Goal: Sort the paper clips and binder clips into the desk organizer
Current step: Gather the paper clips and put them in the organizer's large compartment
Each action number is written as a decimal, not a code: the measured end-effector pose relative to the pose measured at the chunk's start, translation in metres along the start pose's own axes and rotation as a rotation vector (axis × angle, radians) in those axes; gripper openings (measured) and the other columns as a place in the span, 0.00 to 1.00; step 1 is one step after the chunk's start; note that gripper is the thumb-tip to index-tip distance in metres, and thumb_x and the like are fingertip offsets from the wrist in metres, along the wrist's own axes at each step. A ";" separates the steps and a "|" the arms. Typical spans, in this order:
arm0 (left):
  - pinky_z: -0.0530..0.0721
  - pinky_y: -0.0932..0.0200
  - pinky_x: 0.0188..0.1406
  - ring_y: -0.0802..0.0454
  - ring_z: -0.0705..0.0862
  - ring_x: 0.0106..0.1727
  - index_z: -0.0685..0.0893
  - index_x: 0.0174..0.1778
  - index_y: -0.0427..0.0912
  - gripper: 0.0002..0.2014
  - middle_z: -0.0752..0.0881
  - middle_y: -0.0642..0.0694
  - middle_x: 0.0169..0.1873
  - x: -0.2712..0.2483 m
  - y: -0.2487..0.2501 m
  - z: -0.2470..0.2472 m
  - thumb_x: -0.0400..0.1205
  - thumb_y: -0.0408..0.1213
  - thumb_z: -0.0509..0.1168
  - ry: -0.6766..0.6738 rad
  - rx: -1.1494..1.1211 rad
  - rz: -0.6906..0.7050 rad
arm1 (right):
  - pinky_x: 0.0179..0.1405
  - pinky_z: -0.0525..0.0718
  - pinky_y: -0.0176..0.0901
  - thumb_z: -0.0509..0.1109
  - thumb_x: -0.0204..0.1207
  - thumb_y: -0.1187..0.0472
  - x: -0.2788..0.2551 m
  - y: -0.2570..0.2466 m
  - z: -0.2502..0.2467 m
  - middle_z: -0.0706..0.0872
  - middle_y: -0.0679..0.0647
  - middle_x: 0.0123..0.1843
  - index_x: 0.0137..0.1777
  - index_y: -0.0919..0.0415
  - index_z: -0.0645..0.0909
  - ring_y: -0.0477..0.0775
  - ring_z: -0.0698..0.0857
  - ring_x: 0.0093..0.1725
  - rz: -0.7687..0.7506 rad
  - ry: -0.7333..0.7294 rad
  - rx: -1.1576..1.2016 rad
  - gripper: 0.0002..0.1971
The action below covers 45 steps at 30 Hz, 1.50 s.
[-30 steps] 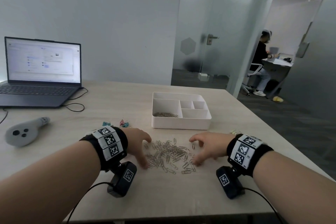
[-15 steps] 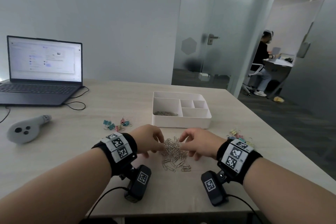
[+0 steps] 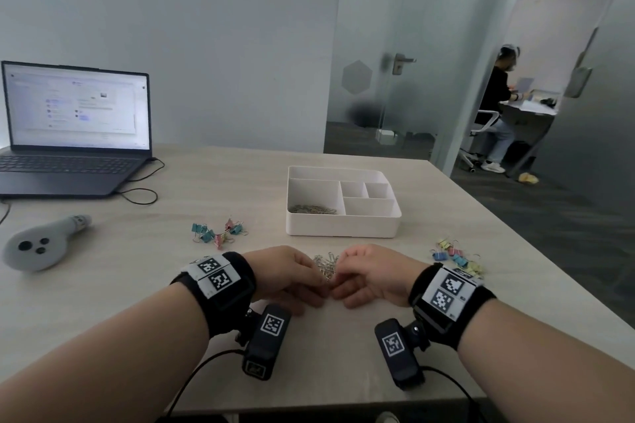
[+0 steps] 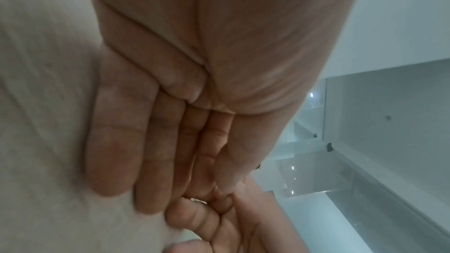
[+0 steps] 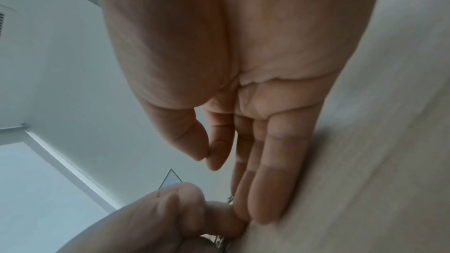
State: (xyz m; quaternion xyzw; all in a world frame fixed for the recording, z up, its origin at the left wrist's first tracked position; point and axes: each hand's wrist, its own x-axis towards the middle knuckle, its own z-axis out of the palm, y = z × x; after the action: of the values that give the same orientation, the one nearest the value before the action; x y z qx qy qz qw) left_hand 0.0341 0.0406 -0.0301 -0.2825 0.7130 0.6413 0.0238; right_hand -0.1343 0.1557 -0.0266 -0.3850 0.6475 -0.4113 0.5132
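1. Nearest, at 6 o'clock on the table (image 3: 103, 285), the left hand (image 3: 285, 276) and right hand (image 3: 372, 275) meet, fingertips touching low on the tabletop.
2. Between them sits a bunched heap of paper clips (image 3: 325, 264). Both hands cup it from either side, fingers held close together and only gently bent, pressing the heap rather than pinching it.
3. The wrist views show the little-finger edge of each hand along the tabletop, with a glint of wire at the fingertips.
4. At 10 o'clock from the hands lies a small cluster of binder clips (image 3: 218, 233); at 3 o'clock lies a second cluster of binder clips (image 3: 457, 257), just beside the right wristband.
5. Farther out at 12 o'clock stands the white desk organizer (image 3: 343, 227), with more paper clips in its large left compartment.
6. Far at 10 o'clock: a grey controller (image 3: 37, 247) and an open laptop (image 3: 72, 134).
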 end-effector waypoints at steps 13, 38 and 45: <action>0.82 0.62 0.36 0.55 0.85 0.37 0.73 0.77 0.51 0.47 0.83 0.53 0.55 0.003 0.006 -0.030 0.63 0.64 0.79 0.311 0.912 -0.053 | 0.50 0.91 0.55 0.83 0.61 0.37 -0.002 -0.007 -0.041 0.81 0.51 0.60 0.76 0.57 0.75 0.59 0.91 0.50 0.097 0.189 -0.983 0.45; 0.82 0.66 0.37 0.57 0.86 0.40 0.92 0.46 0.51 0.11 0.89 0.55 0.39 0.057 0.009 -0.025 0.69 0.46 0.76 0.428 0.689 0.178 | 0.26 0.79 0.35 0.76 0.65 0.58 0.053 -0.006 -0.008 0.91 0.53 0.44 0.49 0.51 0.86 0.47 0.85 0.32 -0.129 0.268 -0.724 0.12; 0.82 0.65 0.29 0.58 0.86 0.31 0.92 0.43 0.49 0.09 0.91 0.52 0.35 0.064 0.009 -0.029 0.69 0.44 0.77 0.407 0.553 0.203 | 0.23 0.81 0.40 0.73 0.69 0.66 0.059 -0.003 -0.007 0.86 0.53 0.32 0.43 0.55 0.84 0.52 0.82 0.24 -0.114 0.252 -0.443 0.06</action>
State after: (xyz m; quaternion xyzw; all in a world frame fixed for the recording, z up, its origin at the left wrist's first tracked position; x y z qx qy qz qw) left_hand -0.0140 -0.0101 -0.0427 -0.3148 0.8743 0.3537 -0.1070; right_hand -0.1512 0.1014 -0.0434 -0.4694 0.7580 -0.3325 0.3075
